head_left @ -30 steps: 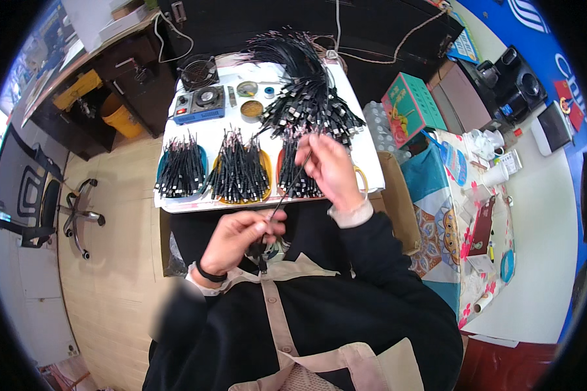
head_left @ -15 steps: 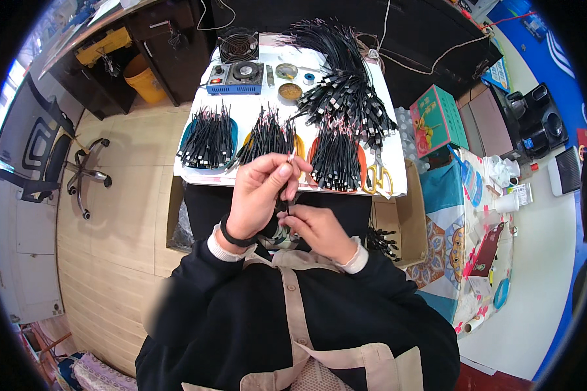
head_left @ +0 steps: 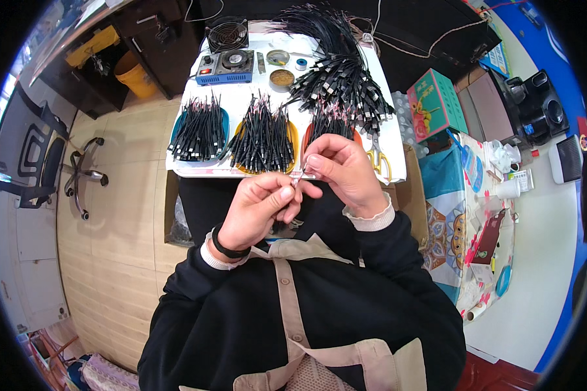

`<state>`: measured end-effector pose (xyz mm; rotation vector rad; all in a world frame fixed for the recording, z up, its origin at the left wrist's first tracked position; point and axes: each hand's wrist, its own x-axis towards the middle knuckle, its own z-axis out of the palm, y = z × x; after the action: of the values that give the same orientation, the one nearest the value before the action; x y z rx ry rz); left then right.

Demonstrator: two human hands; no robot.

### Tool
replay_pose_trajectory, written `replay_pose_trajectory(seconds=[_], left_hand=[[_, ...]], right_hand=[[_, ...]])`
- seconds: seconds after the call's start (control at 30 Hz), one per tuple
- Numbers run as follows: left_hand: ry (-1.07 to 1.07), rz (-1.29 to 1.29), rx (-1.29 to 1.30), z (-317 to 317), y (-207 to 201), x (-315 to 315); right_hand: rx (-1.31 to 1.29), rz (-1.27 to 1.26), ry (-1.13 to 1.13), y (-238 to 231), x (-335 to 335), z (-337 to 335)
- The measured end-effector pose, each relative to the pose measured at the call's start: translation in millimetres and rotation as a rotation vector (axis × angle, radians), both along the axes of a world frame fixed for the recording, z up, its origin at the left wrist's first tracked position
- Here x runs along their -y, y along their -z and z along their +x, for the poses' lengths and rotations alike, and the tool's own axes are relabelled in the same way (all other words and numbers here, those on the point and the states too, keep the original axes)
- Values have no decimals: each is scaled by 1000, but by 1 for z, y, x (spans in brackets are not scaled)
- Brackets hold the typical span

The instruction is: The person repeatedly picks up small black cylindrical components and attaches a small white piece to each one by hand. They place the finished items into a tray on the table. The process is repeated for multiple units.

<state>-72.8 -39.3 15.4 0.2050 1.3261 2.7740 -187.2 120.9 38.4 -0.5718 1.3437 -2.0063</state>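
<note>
Close in front of my body, my left hand [head_left: 257, 205] is closed in a pinch on a short black cable with pale wire ends. My right hand [head_left: 347, 171] pinches the thin dark wire [head_left: 302, 173] just above, so both hands meet at it. Dark cable shows beneath my left fingers; the rest of it is hidden. Beyond the hands, black cables [head_left: 262, 140] with pinkish bare ends fill a yellow tray [head_left: 294, 130]. More lie in a blue tray [head_left: 225, 124] on the left and in an orange tray [head_left: 358, 137], partly behind my right hand.
On the white table [head_left: 254, 94] stand a blue soldering-type unit [head_left: 225, 68], a black fan [head_left: 227, 35], a round tin [head_left: 281, 80] and a solder spool [head_left: 301, 64]. A large cable bundle [head_left: 339, 88] lies behind; yellow-handled scissors [head_left: 379, 161] rest at the right edge.
My right hand has risen from below my left hand to its upper right, pinching the wire end. My left hand has lowered slightly, uncovering more of the yellow tray.
</note>
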Motion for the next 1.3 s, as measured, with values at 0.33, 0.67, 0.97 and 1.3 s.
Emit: replay_pose_trajectory(seconds=[0.33, 0.67, 0.97, 1.3], left_hand=[[-816, -984, -367, -12, -6, -23], [-80, 76, 10, -8, 4, -12], [-28, -105, 43, -3, -4, -9], [-61, -189, 120, -3, -4, -7]], right_hand=[[-222, 50, 447, 0, 10, 48], [322, -231, -21, 5, 0, 36], [245, -89, -58, 1, -11, 31], [365, -45, -89, 23, -7, 30]])
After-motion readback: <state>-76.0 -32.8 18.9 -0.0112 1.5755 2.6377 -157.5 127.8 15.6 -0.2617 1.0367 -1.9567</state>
